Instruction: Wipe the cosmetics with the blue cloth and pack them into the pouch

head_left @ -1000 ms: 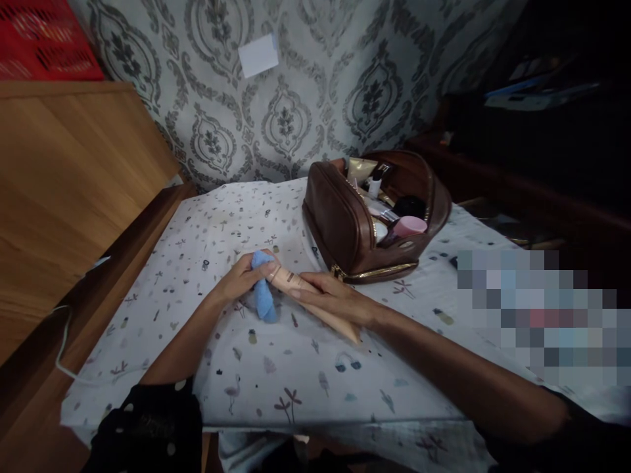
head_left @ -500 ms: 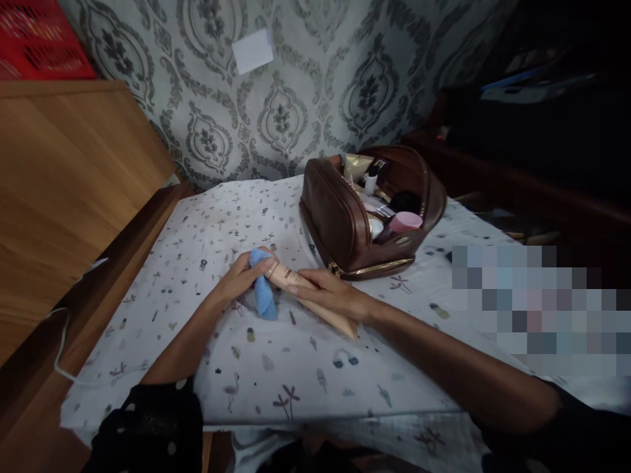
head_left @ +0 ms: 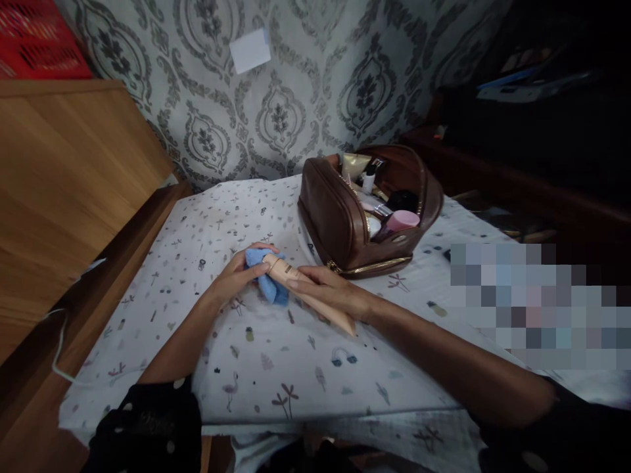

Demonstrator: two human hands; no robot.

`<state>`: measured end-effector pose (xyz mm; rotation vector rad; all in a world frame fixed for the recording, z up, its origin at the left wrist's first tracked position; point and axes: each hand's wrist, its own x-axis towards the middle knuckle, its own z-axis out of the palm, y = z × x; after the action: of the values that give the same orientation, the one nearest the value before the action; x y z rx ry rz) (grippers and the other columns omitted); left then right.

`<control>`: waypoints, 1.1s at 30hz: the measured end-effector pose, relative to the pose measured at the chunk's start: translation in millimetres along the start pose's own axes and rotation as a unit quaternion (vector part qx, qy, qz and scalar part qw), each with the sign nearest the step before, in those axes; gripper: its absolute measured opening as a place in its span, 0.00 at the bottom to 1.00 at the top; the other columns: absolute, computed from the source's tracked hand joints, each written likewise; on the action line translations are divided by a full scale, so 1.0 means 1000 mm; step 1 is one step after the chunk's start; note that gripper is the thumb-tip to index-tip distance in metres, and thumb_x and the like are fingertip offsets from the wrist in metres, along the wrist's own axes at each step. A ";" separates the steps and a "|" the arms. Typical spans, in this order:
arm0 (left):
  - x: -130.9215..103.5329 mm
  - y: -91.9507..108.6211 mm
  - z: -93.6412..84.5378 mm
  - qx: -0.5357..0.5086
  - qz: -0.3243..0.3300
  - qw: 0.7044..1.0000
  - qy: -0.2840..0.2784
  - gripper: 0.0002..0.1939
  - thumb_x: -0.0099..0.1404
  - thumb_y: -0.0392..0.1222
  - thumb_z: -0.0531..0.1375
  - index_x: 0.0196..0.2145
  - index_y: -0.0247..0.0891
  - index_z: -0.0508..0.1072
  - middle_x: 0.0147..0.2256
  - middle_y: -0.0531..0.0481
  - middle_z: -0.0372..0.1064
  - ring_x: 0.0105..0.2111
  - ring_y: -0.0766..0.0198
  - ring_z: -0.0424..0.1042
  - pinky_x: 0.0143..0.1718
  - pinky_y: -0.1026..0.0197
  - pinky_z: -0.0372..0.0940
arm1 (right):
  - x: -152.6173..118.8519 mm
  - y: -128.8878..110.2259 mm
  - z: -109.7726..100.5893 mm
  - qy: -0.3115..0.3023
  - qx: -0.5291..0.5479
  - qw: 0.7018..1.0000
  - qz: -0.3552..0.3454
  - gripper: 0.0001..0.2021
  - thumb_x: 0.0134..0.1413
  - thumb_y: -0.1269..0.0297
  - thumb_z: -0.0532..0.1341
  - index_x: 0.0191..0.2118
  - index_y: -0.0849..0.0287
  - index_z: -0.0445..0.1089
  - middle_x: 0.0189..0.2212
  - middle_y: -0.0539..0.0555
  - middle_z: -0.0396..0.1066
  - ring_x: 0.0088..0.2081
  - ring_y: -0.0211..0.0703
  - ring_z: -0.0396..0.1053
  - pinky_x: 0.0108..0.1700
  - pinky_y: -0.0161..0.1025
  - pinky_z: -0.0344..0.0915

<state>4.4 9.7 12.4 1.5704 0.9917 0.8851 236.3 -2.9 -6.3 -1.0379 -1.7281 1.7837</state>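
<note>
— Starting with the largest, what is seen?

— One printed tablecloth (head_left: 276,368) is spread out; one brown cosmetic bag (head_left: 340,223) stands open on it, just beyond the hands.

— And what is held?

— One beige tube (head_left: 315,303) is gripped by the curled fingers of the right hand (head_left: 335,294). One blue cloth (head_left: 269,284) is pinched against its cap end by the left hand (head_left: 236,276). No lettering can be read.

— What has changed?

— The cloth has been shifted further under the tube.

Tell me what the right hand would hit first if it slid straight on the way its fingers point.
Probably the small blue cloth held in the left hand: the right hand, gripping the long beige cosmetic tube, points left along it toward that cloth. Depth is hard to judge.
</note>
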 end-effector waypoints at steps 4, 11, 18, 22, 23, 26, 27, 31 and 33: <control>0.003 -0.007 0.000 0.048 -0.012 0.997 0.053 0.28 0.58 0.66 0.64 0.31 0.34 0.73 0.26 0.52 0.65 0.27 0.66 0.64 0.30 0.64 0.62 | 0.000 0.000 -0.001 -0.003 -0.026 0.999 -0.019 0.28 0.49 0.34 0.64 0.36 0.59 0.66 0.24 0.47 0.64 0.24 0.36 0.63 0.23 0.33 0.59; 0.005 -0.008 0.003 0.076 -0.002 0.994 0.074 0.31 0.62 0.70 0.57 0.30 0.34 0.74 0.26 0.51 0.67 0.28 0.64 0.65 0.31 0.62 0.62 | 0.000 -0.002 0.000 0.009 -0.031 0.999 -0.024 0.29 0.48 0.32 0.62 0.34 0.58 0.66 0.23 0.47 0.64 0.23 0.36 0.62 0.22 0.33 0.58; -0.002 0.003 0.002 0.006 0.004 1.000 -0.003 0.29 0.61 0.55 0.66 0.57 0.41 0.70 0.34 0.50 0.70 0.30 0.63 0.68 0.31 0.64 0.65 | 0.001 0.000 0.001 0.007 0.036 0.999 0.018 0.30 0.45 0.32 0.64 0.38 0.57 0.64 0.21 0.45 0.64 0.18 0.34 0.61 0.18 0.33 0.59; 0.001 -0.001 -0.001 0.016 0.002 1.000 0.012 0.25 0.58 0.57 0.68 0.46 0.37 0.75 0.34 0.49 0.71 0.31 0.63 0.69 0.31 0.65 0.65 | -0.001 -0.002 0.001 0.004 0.009 1.000 0.003 0.30 0.46 0.32 0.64 0.37 0.58 0.65 0.21 0.45 0.64 0.20 0.35 0.62 0.20 0.33 0.59; 0.002 -0.003 -0.001 0.018 0.001 1.000 0.025 0.26 0.57 0.60 0.68 0.43 0.36 0.75 0.32 0.49 0.71 0.31 0.63 0.68 0.32 0.64 0.65 | -0.002 -0.002 0.001 0.002 -0.004 1.000 -0.003 0.30 0.46 0.32 0.64 0.36 0.58 0.66 0.22 0.46 0.64 0.21 0.36 0.63 0.21 0.33 0.59; 0.005 -0.009 0.001 0.028 0.001 0.998 0.063 0.31 0.54 0.69 0.65 0.32 0.33 0.75 0.27 0.50 0.68 0.27 0.65 0.65 0.30 0.64 0.63 | -0.003 -0.003 -0.001 -0.017 -0.021 0.999 -0.019 0.29 0.48 0.33 0.63 0.37 0.59 0.67 0.24 0.47 0.65 0.23 0.37 0.64 0.23 0.34 0.60; 0.005 -0.010 0.002 0.036 0.001 0.997 0.073 0.32 0.55 0.70 0.64 0.29 0.33 0.74 0.26 0.51 0.67 0.27 0.66 0.64 0.29 0.64 0.62 | -0.003 -0.003 -0.002 -0.022 -0.024 0.999 -0.024 0.29 0.49 0.34 0.63 0.38 0.59 0.68 0.25 0.47 0.66 0.24 0.37 0.64 0.24 0.34 0.60; 0.004 -0.008 0.004 0.038 -0.001 0.996 0.080 0.29 0.60 0.67 0.62 0.32 0.33 0.75 0.28 0.50 0.69 0.29 0.65 0.66 0.32 0.64 0.63 | -0.001 0.000 -0.004 0.004 -0.056 0.997 -0.049 0.27 0.46 0.38 0.67 0.38 0.59 0.68 0.28 0.48 0.67 0.28 0.38 0.66 0.27 0.33 0.61; 0.003 -0.006 0.004 0.021 0.007 0.998 0.065 0.26 0.62 0.63 0.63 0.40 0.35 0.76 0.32 0.50 0.70 0.32 0.64 0.68 0.35 0.64 0.64 | 0.000 0.000 -0.004 0.009 -0.035 0.999 -0.035 0.27 0.45 0.40 0.69 0.39 0.58 0.66 0.27 0.47 0.66 0.26 0.37 0.65 0.25 0.33 0.60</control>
<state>7.9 12.0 6.2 1.5718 1.0998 0.9918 239.1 -0.8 -6.5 -1.0059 -1.8055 1.6753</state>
